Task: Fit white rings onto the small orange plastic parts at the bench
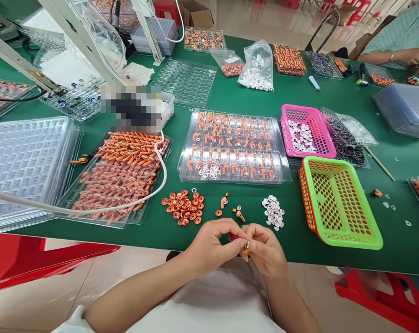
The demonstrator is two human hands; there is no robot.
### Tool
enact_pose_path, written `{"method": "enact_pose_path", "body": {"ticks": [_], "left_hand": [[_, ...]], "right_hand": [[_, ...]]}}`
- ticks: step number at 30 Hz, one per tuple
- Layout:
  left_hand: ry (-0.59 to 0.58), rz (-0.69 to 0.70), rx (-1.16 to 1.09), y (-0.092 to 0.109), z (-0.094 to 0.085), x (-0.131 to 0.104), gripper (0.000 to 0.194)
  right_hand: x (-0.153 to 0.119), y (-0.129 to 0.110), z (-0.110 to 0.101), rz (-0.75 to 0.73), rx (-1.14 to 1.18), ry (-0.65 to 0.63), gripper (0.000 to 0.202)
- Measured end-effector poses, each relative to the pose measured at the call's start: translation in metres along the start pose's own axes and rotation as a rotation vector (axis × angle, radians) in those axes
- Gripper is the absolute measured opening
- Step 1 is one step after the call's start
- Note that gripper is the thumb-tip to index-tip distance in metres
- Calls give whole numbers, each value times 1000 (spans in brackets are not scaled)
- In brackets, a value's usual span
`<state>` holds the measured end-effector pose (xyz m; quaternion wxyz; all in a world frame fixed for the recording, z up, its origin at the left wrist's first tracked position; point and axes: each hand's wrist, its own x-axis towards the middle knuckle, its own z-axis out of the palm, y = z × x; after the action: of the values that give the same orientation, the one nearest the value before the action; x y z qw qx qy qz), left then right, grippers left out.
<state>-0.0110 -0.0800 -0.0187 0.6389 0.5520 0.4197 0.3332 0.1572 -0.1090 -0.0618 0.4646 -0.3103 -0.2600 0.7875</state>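
Observation:
My left hand [212, 243] and my right hand [267, 249] meet at the table's front edge, fingertips pinched together on a small orange part [246, 252] with yellow and white on it. Just beyond them lie two loose orange parts, one upper [224, 201] and one lower [239, 214]. A pile of orange discs [184, 208] is at the left, and a pile of white pieces [273, 212] at the right. Farther back, a clear tray [183, 173] holds rows of orange parts, with white rings on its lower left.
A green basket [378, 238] and a pink basket [285, 132] stand at the right. Trays of orange parts [115, 185] and stacked clear trays [25, 162] fill the left, crossed by a white cable [126, 206]. Another person's hand [417, 56] is at the far right.

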Motion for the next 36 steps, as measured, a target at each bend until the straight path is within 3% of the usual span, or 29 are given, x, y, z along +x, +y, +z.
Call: {"method": "enact_pose_path", "body": {"ticks": [9,13,22,36], "left_hand": [[-36,-32,26,7,-5,-3,13],[58,105,183,8,-7,-6,7],[46,376,385,4,-3,-9,9],[-94,441,658,8,-12,-8,14]], "right_hand": [[-3,-4,-1,-51,-91,20,18],[-7,-13,-1,-170,-306,82,12],[-8,-17,0,-243,-543,79,10],[-7,-18,1,-221,-627,45,11]]}}
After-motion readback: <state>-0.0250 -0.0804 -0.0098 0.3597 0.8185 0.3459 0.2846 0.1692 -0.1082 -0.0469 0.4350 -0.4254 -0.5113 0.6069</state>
